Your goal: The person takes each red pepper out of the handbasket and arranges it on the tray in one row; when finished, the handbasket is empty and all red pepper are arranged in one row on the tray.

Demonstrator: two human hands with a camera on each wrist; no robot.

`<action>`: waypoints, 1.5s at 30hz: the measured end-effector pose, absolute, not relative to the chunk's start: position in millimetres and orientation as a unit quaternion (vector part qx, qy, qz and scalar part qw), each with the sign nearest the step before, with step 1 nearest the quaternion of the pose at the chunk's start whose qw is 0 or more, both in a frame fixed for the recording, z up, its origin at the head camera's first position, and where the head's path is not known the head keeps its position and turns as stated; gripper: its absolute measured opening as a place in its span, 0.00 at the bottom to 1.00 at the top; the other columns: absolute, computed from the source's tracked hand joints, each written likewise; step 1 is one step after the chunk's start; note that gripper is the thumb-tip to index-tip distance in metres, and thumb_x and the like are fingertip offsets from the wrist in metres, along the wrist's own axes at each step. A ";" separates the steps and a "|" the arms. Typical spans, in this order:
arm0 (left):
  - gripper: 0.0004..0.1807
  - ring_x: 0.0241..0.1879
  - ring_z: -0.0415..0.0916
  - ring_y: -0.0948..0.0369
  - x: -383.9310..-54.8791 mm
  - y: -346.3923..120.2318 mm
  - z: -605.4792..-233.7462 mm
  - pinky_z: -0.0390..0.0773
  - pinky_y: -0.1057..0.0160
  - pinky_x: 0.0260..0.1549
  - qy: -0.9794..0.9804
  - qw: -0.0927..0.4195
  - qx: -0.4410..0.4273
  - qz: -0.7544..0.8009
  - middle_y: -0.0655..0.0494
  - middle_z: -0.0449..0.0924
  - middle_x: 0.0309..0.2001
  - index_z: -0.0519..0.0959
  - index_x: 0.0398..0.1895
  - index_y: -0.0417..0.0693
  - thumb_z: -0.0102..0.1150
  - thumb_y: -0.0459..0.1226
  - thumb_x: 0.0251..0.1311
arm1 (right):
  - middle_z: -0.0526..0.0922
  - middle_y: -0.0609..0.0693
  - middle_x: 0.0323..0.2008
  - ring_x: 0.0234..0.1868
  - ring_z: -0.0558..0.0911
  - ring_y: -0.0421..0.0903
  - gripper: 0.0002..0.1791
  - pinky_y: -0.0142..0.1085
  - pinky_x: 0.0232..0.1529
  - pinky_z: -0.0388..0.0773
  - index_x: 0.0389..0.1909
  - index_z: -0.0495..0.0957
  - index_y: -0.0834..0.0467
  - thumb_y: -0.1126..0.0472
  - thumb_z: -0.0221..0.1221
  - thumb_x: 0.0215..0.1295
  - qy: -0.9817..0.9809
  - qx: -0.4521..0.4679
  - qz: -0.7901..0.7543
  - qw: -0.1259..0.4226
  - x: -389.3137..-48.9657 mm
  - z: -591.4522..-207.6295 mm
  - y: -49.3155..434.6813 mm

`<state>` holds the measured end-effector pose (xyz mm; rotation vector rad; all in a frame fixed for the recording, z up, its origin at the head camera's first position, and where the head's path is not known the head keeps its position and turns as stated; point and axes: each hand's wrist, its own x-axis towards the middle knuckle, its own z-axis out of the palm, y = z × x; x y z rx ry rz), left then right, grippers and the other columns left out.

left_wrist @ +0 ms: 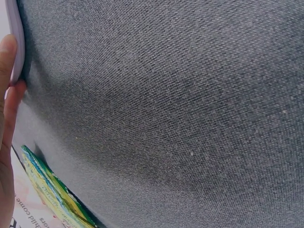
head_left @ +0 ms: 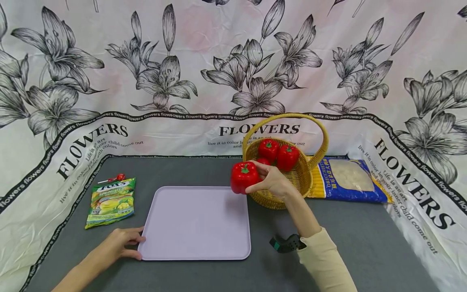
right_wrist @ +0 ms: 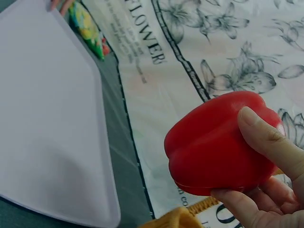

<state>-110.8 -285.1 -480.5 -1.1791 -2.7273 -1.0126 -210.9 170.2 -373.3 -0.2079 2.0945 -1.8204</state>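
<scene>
A red bell pepper (head_left: 244, 177) is gripped between the thumb and fingers of my right hand (head_left: 271, 181), raised over the tray's far right corner and the basket's left side. In the right wrist view the thumb presses the side of the pepper (right_wrist: 218, 147). My left hand (head_left: 118, 245) touches the left edge of the pale lilac tray (head_left: 195, 223), thumb and fingertips at its rim. In the left wrist view, fingers (left_wrist: 6, 57) rest along that rim. Several more red peppers (head_left: 288, 157) lie in the yellow wicker basket (head_left: 306, 178), which has a tall arched handle.
A green and yellow packet (head_left: 111, 202) lies left of the tray, with a small red-ended item (head_left: 120, 177) behind it. A blue and yellow pasta bag (head_left: 350, 180) lies right of the basket. Flower-printed cloth (head_left: 204, 81) hangs behind the grey tabletop (head_left: 350, 231).
</scene>
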 end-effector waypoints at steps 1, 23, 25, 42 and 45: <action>0.22 0.38 0.81 0.66 -110.7 -285.1 -481.0 0.75 0.83 0.32 -0.869 -0.001 -0.375 -0.322 0.23 0.77 0.41 0.82 0.33 0.31 0.76 0.40 0.38 | 0.70 0.64 0.63 0.63 0.68 0.61 0.44 0.46 0.52 0.78 0.71 0.59 0.61 0.74 0.67 0.53 0.738 -0.075 -0.646 0.179 -211.0 -375.5 168.0; 0.22 0.38 0.80 0.67 -111.5 -285.2 -481.0 0.74 0.84 0.33 -0.869 0.015 -0.379 -0.318 0.24 0.77 0.41 0.82 0.32 0.31 0.77 0.39 0.36 | 0.72 0.60 0.62 0.62 0.71 0.57 0.40 0.46 0.54 0.77 0.69 0.64 0.57 0.76 0.64 0.54 0.694 -0.079 -0.683 0.213 -220.0 -396.8 123.7; 0.22 0.39 0.80 0.67 -111.4 -285.1 -480.5 0.74 0.85 0.33 -0.868 0.013 -0.380 -0.319 0.24 0.77 0.41 0.82 0.33 0.31 0.76 0.39 0.37 | 0.73 0.60 0.62 0.62 0.71 0.56 0.40 0.46 0.55 0.76 0.69 0.64 0.57 0.77 0.64 0.53 0.686 -0.080 -0.689 0.218 -221.3 -399.6 120.8; 0.23 0.37 0.80 0.68 -110.9 -284.6 -483.1 0.77 0.81 0.31 -0.871 0.010 -0.373 -0.320 0.24 0.77 0.41 0.83 0.33 0.30 0.76 0.40 0.37 | 0.71 0.61 0.63 0.64 0.69 0.57 0.43 0.45 0.57 0.75 0.69 0.63 0.61 0.83 0.62 0.50 0.673 -0.076 -0.699 0.230 -232.4 -421.7 89.7; 0.23 0.37 0.80 0.69 -110.6 -284.8 -483.9 0.76 0.81 0.31 -0.871 0.012 -0.373 -0.319 0.24 0.77 0.41 0.83 0.33 0.30 0.76 0.40 0.36 | 0.70 0.62 0.64 0.64 0.69 0.57 0.43 0.45 0.57 0.74 0.69 0.63 0.61 0.84 0.62 0.49 0.670 -0.073 -0.701 0.234 -234.0 -424.1 83.2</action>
